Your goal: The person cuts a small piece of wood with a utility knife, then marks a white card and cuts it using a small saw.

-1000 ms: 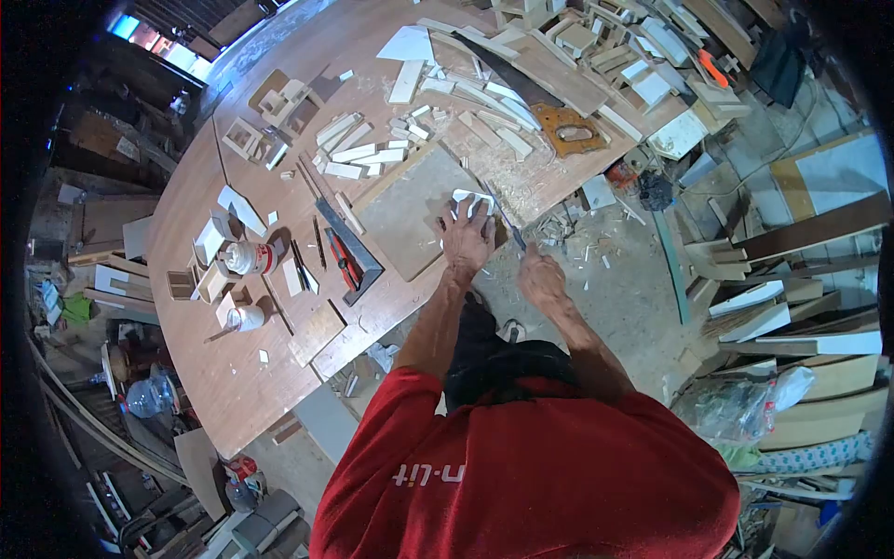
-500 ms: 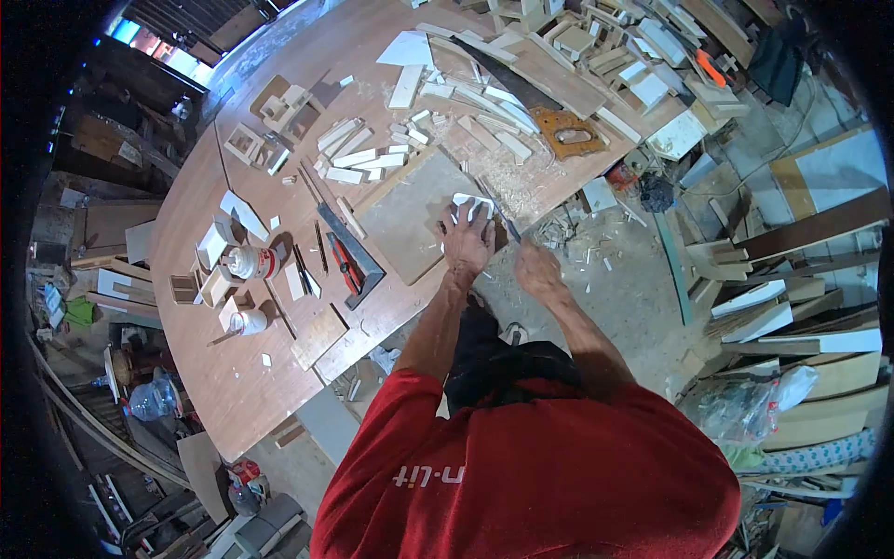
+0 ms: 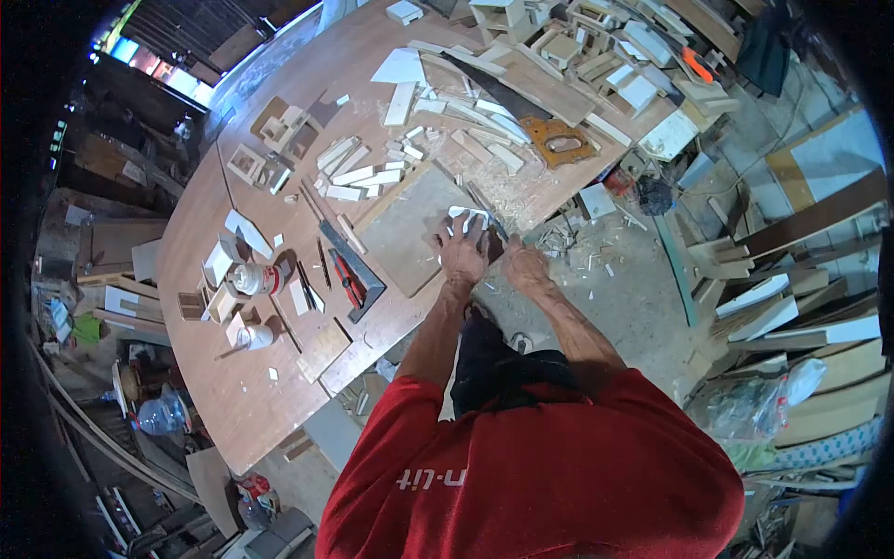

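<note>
My left hand (image 3: 462,255) presses down with spread fingers on a small white wooden piece (image 3: 467,214), steadying it on a flat board (image 3: 410,233) near the table's edge. Just to its right, my right hand (image 3: 526,266) is closed round the handle end of a long, thin, dark file (image 3: 488,207). The file's blade runs forward along the right side of the white piece, close beside my left fingertips. My palm and fingers partly cover the piece, and the file's handle is hidden in my fist.
Wood strips (image 3: 363,172) and a handsaw (image 3: 556,142) lie beyond the board. Left of it are a carpenter's square (image 3: 368,293), red-handled pliers (image 3: 349,279) and a glue bottle (image 3: 256,278). Shavings lie by the table edge; timber offcuts (image 3: 764,293) lean at the right.
My right hand has pushed slightly forward with the file, coming closer to my left hand. My left hand stays on the white piece; the whole view has shifted a little.
</note>
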`<state>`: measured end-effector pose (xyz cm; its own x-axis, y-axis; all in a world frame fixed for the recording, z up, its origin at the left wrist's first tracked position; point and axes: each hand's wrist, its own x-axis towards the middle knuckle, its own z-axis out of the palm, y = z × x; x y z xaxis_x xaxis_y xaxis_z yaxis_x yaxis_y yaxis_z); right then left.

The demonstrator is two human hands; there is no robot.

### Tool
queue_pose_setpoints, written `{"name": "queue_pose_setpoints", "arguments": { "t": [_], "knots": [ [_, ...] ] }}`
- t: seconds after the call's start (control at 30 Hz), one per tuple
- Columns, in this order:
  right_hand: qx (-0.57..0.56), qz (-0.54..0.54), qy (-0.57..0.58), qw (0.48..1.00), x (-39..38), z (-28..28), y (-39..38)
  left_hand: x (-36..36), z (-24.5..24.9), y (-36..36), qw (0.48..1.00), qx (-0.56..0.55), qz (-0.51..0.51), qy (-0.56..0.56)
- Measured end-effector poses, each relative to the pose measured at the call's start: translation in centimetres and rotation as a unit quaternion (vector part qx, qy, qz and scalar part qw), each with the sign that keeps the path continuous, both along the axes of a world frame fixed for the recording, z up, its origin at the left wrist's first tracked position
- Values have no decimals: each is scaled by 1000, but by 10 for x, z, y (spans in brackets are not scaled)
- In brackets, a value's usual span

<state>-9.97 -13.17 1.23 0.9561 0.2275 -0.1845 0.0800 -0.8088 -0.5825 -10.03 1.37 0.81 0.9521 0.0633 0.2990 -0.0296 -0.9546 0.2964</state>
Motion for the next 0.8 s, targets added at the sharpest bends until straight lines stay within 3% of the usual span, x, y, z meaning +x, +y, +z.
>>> {"name": "queue_pose_setpoints", "arguments": {
  "t": [0.07, 0.17, 0.23, 0.27, 0.33, 0.57, 0.73, 0.8],
  "knots": [
    [6, 14, -16, 1000, -13, 13, -8, 0, 1, -1, 1000, 0, 5, -9],
    [-47, 8, 73, 996, -33, 30, -22, -1, -3, -2, 1000, -2, 5, 3],
    [-124, 81, 76, 986, -25, 45, -17, 0, -1, -1, 1000, 4, 6, -11],
    [-123, 79, 75, 986, -14, 35, -10, 0, -2, 0, 1000, 5, 4, -11],
    [-9, -6, 42, 999, 5, 11, 3, 2, -6, 1, 1000, -6, -1, -7],
    [-66, 20, 74, 995, -33, 21, -24, -3, -7, 1, 1000, -2, 0, 1],
    [6, 3, 26, 1000, 10, 8, 5, 2, -9, 2, 1000, 5, -2, -22],
    [12, 4, 35, 999, -8, 13, -11, -1, -6, 1, 1000, 5, -3, -13]
  ]
}}
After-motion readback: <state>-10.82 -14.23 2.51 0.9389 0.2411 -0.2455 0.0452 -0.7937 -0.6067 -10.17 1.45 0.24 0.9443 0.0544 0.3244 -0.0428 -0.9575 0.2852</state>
